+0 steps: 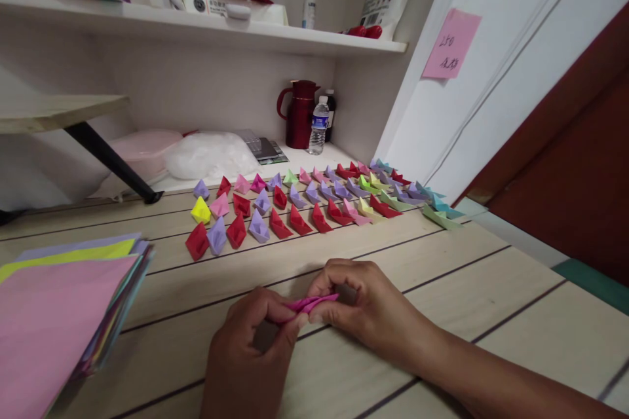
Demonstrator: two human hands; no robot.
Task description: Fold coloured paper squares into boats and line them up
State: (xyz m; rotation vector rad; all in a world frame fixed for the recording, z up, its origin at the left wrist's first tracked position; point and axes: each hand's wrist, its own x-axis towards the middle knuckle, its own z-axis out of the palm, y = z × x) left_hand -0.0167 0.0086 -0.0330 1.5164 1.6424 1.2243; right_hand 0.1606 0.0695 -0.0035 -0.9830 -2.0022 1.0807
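Both of my hands pinch a small folded magenta paper piece [310,304] low over the wooden floor [442,275]. My left hand [250,353] grips its left end with fingers closed. My right hand [363,308] holds its right end, fingers curled around it. Just beyond my hands, several folded paper boats [295,206] in red, purple, pink, yellow and green stand in rows. A stack of coloured paper sheets [59,308], pink on top, lies at the left.
A low white shelf holds a red jug [299,112], a water bottle [318,126] and a plastic bag [209,154]. A black table leg [111,160] slants down at left. A white wall with a pink sticky note [451,44] rises at right.
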